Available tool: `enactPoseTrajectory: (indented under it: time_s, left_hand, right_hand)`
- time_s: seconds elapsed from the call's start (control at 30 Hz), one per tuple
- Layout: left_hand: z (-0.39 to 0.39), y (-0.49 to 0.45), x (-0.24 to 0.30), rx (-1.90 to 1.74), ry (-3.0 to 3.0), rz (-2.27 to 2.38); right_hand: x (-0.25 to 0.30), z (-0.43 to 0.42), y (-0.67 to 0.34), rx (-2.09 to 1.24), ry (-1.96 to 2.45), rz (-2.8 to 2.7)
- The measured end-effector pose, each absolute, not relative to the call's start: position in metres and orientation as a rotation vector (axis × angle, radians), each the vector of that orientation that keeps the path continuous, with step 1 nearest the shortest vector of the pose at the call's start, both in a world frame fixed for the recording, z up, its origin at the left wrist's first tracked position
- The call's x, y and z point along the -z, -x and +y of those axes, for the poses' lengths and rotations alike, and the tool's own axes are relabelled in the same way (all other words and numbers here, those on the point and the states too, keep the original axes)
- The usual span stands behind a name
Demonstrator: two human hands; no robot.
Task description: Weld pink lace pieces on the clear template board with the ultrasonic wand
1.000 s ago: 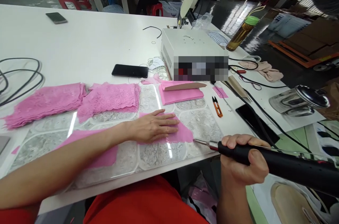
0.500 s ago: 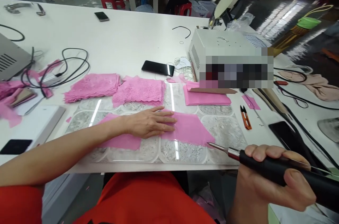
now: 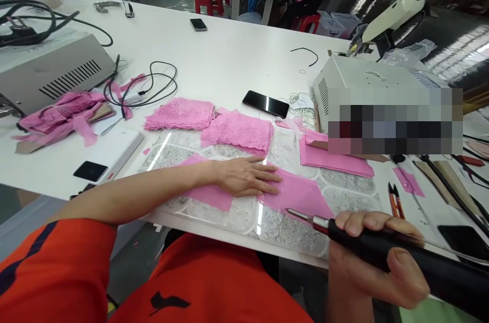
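My left hand [image 3: 244, 176] lies flat with its fingers stretched out on a thin pink fabric piece [image 3: 298, 191]. More pink fabric [image 3: 210, 195] shows below my left forearm. My right hand [image 3: 378, 251] is wrapped round the thick black handle of a corded handheld cutter [image 3: 362, 241]. The cutter's slim metal tip meets the lower edge of the fabric, right of my left fingers. Underneath is a clear-topped, stone-patterned mat [image 3: 217, 216]. Beyond my left hand lie two stacks of pink lace pieces, a left stack [image 3: 179, 114] and a right stack [image 3: 239, 132].
A folded pink fabric stack [image 3: 336, 159] sits before a grey box [image 3: 355, 76] at right. Orange thread snips [image 3: 396, 200] lie nearby. A black phone [image 3: 265, 104] rests behind the lace. Another grey box [image 3: 57, 73], loose cables [image 3: 148, 91] and pink scraps [image 3: 64, 114] are at left.
The view has swung left, so the scene sits further right. The cutter's tip has moved left along the fabric's lower edge. My left hand stays flat on the fabric.
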State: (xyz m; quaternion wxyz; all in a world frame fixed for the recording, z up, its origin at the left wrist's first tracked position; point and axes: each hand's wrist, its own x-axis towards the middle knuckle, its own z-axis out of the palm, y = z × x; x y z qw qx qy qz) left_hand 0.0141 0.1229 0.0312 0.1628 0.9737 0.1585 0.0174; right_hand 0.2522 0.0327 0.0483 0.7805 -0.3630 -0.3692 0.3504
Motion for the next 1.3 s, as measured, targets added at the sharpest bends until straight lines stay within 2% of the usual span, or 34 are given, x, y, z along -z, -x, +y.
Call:
enactPoseTrajectory:
  time_s: [0.6,1.3]
  left_hand:
    - [0.121,-0.005,-0.027,-0.145,-2.696,0.391]
    - [0.12,-0.004,-0.02,-0.17,-2.818,0.357]
  right_hand:
    - [-0.039,0.045,-0.207,-0.944,0.635,-0.944]
    - [-0.039,0.044,-0.204,-0.953,0.633,-0.929]
